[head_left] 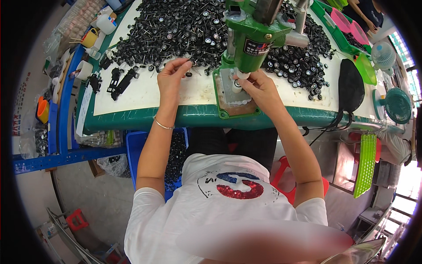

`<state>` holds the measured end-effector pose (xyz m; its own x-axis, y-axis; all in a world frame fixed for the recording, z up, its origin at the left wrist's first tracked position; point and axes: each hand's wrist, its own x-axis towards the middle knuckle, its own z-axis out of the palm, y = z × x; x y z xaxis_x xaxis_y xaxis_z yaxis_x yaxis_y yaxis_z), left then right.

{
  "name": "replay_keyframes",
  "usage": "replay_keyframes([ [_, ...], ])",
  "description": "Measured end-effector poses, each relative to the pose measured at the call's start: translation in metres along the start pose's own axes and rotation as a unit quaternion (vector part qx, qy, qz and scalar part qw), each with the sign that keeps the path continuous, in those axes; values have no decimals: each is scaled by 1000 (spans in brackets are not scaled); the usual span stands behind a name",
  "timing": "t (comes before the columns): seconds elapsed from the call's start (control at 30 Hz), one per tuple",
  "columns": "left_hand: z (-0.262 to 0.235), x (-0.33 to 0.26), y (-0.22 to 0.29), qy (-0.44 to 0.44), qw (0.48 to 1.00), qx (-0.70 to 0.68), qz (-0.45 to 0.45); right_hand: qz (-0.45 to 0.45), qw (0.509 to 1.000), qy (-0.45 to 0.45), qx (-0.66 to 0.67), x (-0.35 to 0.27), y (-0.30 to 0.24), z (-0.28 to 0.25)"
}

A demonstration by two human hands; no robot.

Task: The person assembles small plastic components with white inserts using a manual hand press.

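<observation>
My left hand (pixel 172 78) is raised over the white tabletop, thumb and fingers pinched on a thin wheel axle. A small black wheel (pixel 189 74) shows just below its fingertips. My right hand (pixel 260 90) reaches in under the head of a green bench press (pixel 252 46). Its thumb and forefinger close on a small toy wheel (pixel 237 83) at the white fixture beneath the ram. Part of that wheel is covered by the fingers. A heap of black wheels on metal axles (pixel 176 31) lies beyond my left hand, and loose wheels (pixel 294 66) are piled right of the press.
Black toy chassis (pixel 125 82) lie at the table's left. A black cloth pouch (pixel 351 86) hangs over the right edge. Left stands a blue metal frame (pixel 63 114); a blue bin (pixel 136 145) of black parts sits below the table. A green fan (pixel 397 105) is at far right.
</observation>
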<state>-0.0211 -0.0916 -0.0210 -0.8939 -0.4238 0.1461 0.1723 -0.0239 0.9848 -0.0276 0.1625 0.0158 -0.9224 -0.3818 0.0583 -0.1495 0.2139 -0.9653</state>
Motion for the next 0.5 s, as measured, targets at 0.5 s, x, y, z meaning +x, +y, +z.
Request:
replay_keyframes([
  [0.5, 40, -42, 40, -204, 964, -90, -146, 6, 976, 148, 163, 17, -32, -60],
])
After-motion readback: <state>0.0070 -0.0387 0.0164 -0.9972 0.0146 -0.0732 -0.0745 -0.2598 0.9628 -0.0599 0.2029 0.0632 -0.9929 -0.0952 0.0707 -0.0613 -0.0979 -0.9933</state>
